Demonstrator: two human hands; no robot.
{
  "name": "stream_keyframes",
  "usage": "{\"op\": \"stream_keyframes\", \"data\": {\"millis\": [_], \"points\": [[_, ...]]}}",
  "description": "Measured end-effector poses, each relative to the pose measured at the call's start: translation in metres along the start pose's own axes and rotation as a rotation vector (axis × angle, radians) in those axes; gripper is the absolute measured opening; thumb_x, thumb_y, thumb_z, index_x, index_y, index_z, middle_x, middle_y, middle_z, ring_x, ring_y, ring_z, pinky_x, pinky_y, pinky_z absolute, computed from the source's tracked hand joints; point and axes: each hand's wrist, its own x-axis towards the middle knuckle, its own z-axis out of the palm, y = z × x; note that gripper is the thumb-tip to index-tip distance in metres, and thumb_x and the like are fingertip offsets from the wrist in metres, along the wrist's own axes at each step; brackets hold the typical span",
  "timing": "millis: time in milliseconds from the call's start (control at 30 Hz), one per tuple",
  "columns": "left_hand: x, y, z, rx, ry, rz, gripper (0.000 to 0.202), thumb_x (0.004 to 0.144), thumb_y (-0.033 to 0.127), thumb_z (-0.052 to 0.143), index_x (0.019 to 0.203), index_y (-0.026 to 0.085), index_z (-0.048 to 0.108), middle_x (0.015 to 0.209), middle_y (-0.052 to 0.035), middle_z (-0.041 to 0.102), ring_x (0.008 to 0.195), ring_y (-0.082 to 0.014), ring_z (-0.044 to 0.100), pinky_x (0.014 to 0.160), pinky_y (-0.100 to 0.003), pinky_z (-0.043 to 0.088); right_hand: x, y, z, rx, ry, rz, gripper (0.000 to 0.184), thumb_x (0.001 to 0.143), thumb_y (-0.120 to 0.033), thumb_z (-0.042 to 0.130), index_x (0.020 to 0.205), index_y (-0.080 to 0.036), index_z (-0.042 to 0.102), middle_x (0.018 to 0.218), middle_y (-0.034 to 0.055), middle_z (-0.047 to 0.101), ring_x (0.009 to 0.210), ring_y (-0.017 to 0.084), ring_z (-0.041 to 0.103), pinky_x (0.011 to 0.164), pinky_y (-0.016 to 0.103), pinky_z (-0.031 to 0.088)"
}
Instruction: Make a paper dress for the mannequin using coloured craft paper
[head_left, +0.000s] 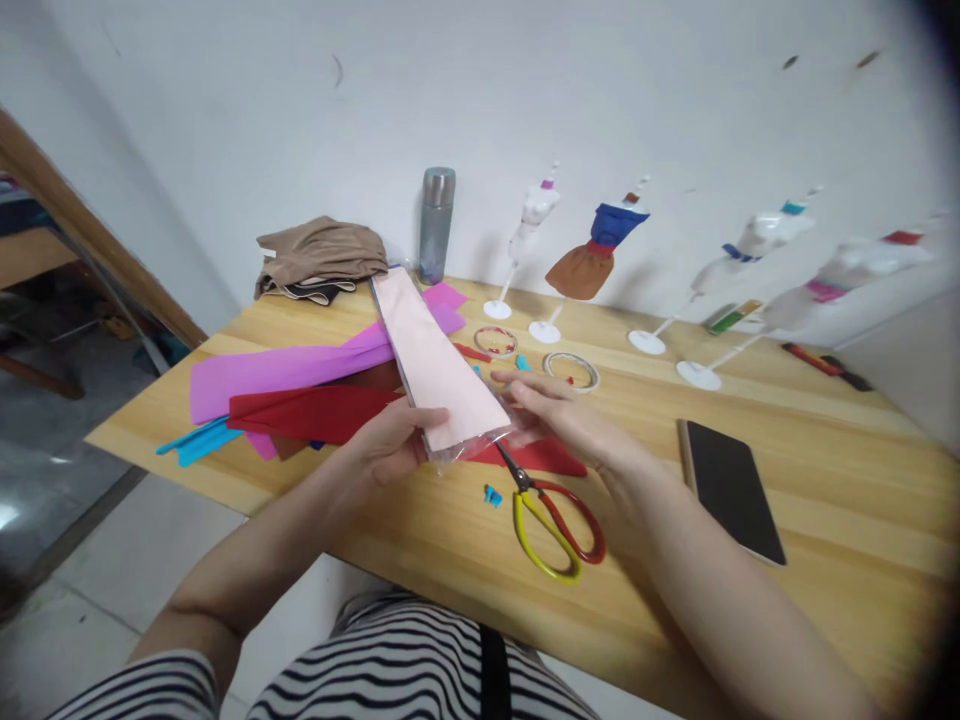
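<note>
Both hands hold a long pale pink folded sheet in a clear plastic sleeve above the wooden table. My left hand grips its near end from the left, thumb on top. My right hand pinches the near right corner and the plastic opening. Under the sleeve lie magenta, red and blue sheets. Scissors with red and yellow handles lie just in front of my right hand.
A black phone lies at the right. Several small white mannequin stands, one in a blue and brown dress, line the wall. A grey bottle, folded tan cloth, tape rings and a small blue clip are also on the table.
</note>
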Motion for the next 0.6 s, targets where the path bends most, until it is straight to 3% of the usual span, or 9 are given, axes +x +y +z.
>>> {"op": "stream_keyframes", "data": {"millis": [100, 200, 300, 467, 600], "points": [[0.003, -0.002, -0.006, 0.006, -0.049, 0.01, 0.055, 0.078, -0.003, 0.066, 0.132, 0.004, 0.061, 0.116, -0.0189, 0.076, 0.085, -0.0247, 0.075, 0.069, -0.033, 0.063, -0.001, -0.001, 0.003, 0.06, -0.069, 0.143, 0.049, 0.079, -0.047, 0.081, 0.12, -0.021, 0.072, 0.066, 0.0018, 0.071, 0.048, 0.014, 0.062, 0.042, 0.024, 0.045], [0.005, -0.004, -0.01, 0.006, -0.055, 0.025, 0.052, 0.079, 0.0, 0.069, 0.13, 0.003, 0.062, 0.113, -0.0188, 0.076, 0.078, -0.0216, 0.074, 0.069, -0.032, 0.063, -0.002, -0.005, 0.005, 0.132, -0.01, 0.117, 0.04, 0.073, -0.04, 0.086, 0.106, -0.02, 0.075, 0.056, -0.003, 0.064, 0.04, 0.008, 0.052, 0.037, 0.02, 0.035], [0.004, -0.004, -0.007, -0.036, -0.035, 0.028, 0.049, 0.08, 0.002, 0.069, 0.129, 0.004, 0.063, 0.113, -0.0183, 0.077, 0.086, -0.0238, 0.076, 0.073, -0.032, 0.064, -0.003, -0.01, 0.005, 0.213, 0.015, 0.117, 0.035, 0.072, -0.038, 0.086, 0.1, -0.02, 0.075, 0.056, -0.0024, 0.066, 0.04, 0.009, 0.053, 0.036, 0.02, 0.032], [-0.002, 0.002, 0.003, -0.103, 0.071, 0.052, 0.044, 0.087, 0.005, 0.064, 0.13, 0.01, 0.065, 0.121, -0.0162, 0.077, 0.11, -0.0268, 0.075, 0.087, -0.032, 0.064, -0.011, -0.02, -0.004, 0.242, -0.076, 0.071, 0.039, 0.073, -0.037, 0.085, 0.108, -0.021, 0.077, 0.068, 0.0007, 0.073, 0.05, 0.012, 0.062, 0.044, 0.023, 0.045], [-0.004, 0.006, 0.008, -0.1, 0.11, 0.02, 0.041, 0.09, 0.007, 0.062, 0.131, 0.01, 0.065, 0.116, -0.015, 0.078, 0.107, -0.0264, 0.077, 0.08, -0.029, 0.066, -0.019, -0.024, -0.009, 0.124, -0.14, -0.007, 0.052, 0.069, -0.027, 0.088, 0.119, -0.023, 0.075, 0.096, 0.0053, 0.08, 0.068, 0.015, 0.07, 0.054, 0.026, 0.055]]}}
